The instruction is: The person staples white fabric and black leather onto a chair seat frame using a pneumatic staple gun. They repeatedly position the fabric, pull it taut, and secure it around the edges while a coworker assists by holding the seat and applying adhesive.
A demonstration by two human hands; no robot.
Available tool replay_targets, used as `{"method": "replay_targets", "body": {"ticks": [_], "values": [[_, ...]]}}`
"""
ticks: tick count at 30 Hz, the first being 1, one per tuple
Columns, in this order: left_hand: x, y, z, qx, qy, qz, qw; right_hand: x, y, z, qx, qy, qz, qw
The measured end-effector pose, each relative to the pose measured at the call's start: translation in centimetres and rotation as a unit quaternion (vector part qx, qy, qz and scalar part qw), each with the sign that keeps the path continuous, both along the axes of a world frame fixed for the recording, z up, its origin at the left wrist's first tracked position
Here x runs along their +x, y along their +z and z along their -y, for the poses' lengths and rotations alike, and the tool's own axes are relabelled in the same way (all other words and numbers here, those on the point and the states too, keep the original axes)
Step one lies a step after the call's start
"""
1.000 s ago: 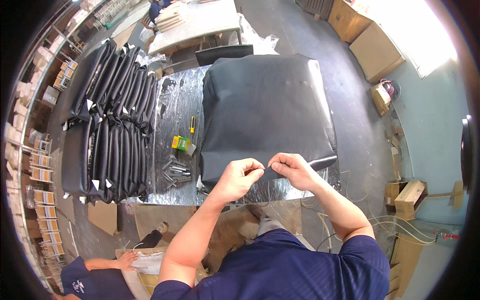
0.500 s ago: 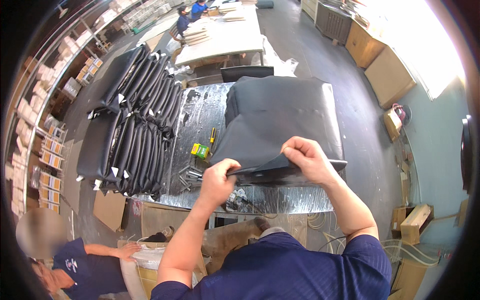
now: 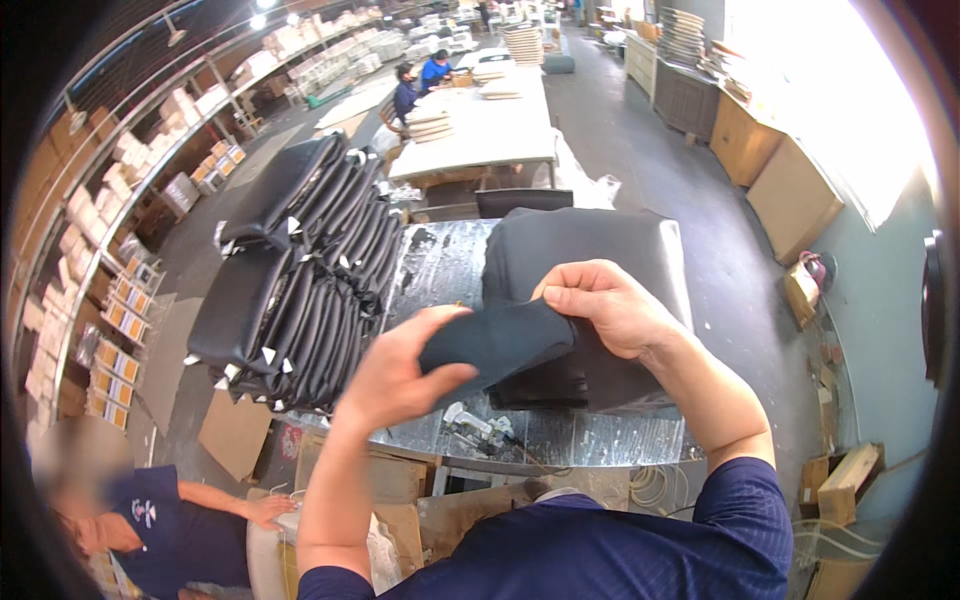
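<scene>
A dark, dull-faced piece of sheet material (image 3: 505,343) is raised off the front of a black leather-like stack (image 3: 610,255) on the table. My right hand (image 3: 610,305) pinches its upper edge between thumb and fingers. At the sheet's left end is my left hand (image 3: 395,370), slightly blurred, with thumb and fingers spread apart around the material and not closed on it. Whether the sheet still joins the stack below cannot be made out. Small metal pieces (image 3: 475,425) lie at the table's front edge, below the sheet.
Black padded covers with white tags (image 3: 310,290) are piled left of the scuffed table (image 3: 435,260). At the lower left a co-worker in a dark shirt (image 3: 185,525) rests a hand on a pale padded piece. Farther off, two people sit by a long white table (image 3: 480,140).
The sheet's front edge has been lifted and turned, showing its dull side. My left hand has moved left and its fingers have spread; my right hand still pinches. The view has tilted up.
</scene>
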State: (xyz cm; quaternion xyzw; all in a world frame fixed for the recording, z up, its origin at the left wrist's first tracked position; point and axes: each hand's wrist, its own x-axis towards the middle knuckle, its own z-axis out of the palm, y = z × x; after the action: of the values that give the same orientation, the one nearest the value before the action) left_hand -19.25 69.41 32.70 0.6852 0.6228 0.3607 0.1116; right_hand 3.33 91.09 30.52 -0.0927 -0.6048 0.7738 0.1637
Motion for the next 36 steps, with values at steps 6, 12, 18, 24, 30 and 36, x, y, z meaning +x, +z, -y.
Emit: {"method": "replay_targets", "body": {"ticks": [6,12,18,24,30,36], "values": [[2.3,0.5,0.1,-0.023,0.040,0.203,0.978,-3.6,1.6,3.1,0.033,0.075,-0.023,0.996],[1.9,-0.2,3.0,0.023,0.053,0.352,0.934,-5.5,2.8,4.8,0.070,0.093,-0.041,0.992],[2.6,0.7,4.8,0.050,0.095,0.338,0.935,-7.3,2.4,5.3,0.021,0.123,-0.069,0.990],[2.1,0.5,6.2,0.057,0.094,0.381,0.918,-8.7,2.2,5.7,-0.011,0.158,-0.079,0.984],[1.4,0.0,5.9,0.099,0.128,0.358,0.920,-10.0,3.1,7.1,0.230,0.109,-0.109,0.961],[-2.5,-1.9,6.9,0.012,0.104,0.268,0.958,-11.7,4.2,4.6,0.345,0.002,-0.122,0.931]]}}
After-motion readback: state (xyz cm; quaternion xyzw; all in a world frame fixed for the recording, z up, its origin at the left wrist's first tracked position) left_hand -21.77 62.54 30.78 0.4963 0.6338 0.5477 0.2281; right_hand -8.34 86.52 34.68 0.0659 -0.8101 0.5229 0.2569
